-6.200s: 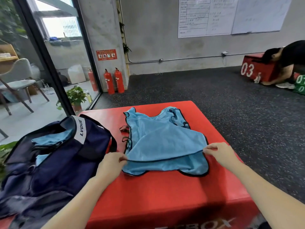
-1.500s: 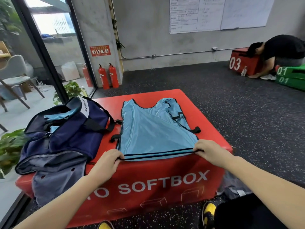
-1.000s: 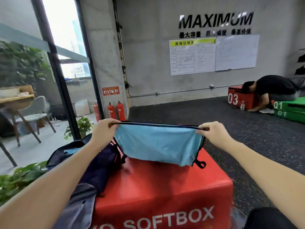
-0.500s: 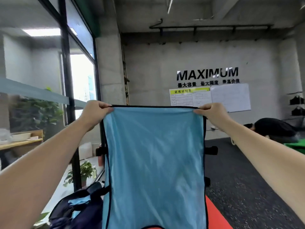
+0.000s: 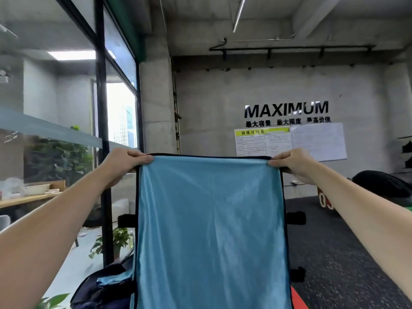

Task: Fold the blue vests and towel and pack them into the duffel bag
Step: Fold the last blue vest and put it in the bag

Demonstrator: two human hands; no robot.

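Here a light blue mesh vest with thin black edging is hanging flat and upright in the middle of the view, its top hem pulled into a taut straight line and its smooth, slightly glossy cloth dropping past the bottom edge of the frame; short black straps are sticking out from both side seams. Below and to the left, a dark navy fabric duffel bag is lying open with a bit of light blue cloth showing inside, and a sliver of a red padded box is peeking out at the vest's lower right edge. The room behind is showing a grey concrete wall with black MAXIMUM lettering, a white planning board under it, dark speckled rubber flooring, a black-framed glass partition on the left and a green potted plant at its foot. The left hand is pinching the vest's top left corner with fingers curled over the hem, and the right hand is gripping the top right corner likewise; the two hands are holding well apart at the same height, arms stretched forward, with the vest hanging between and below them, above the bag and box.
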